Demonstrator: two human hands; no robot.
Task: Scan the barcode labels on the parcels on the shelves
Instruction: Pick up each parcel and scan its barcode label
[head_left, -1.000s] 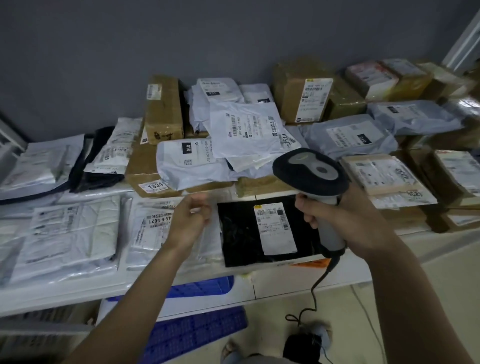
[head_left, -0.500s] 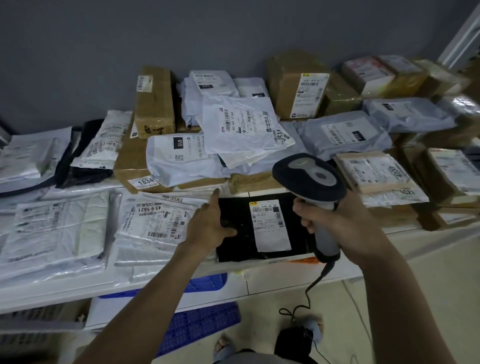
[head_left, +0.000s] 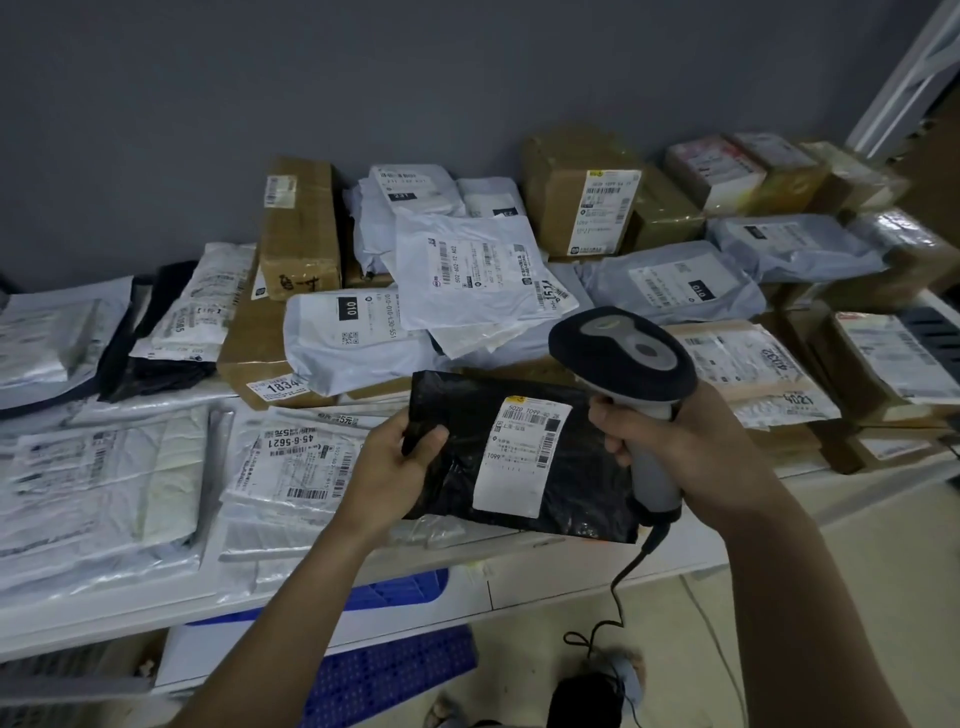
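Your left hand (head_left: 392, 467) grips the left edge of a black poly mailer (head_left: 524, 457), thumb curled over the top face and fingers tucked beneath, out of sight. The mailer sits tilted at the front of the white shelf (head_left: 130, 608), its near edge overhanging the shelf lip. A white shipping label (head_left: 522, 454) with barcodes faces up on it. Your right hand (head_left: 675, 447) wraps the grey handle of a corded barcode scanner (head_left: 621, 358), fingers curled tight around the grip; the dark scanner head sits above the mailer's right end, just beside the label. Its cable (head_left: 618, 582) drops to the floor. Left of the mailer lies a clear bag with a label reading 45-6-5621 (head_left: 293, 462). Behind it, a white poly mailer marked 010 (head_left: 353, 338) rests on a cardboard box tagged 1834 (head_left: 260, 358). More boxes and grey mailers are stacked along the wall. A blue crate (head_left: 395, 670) shows below the shelf.
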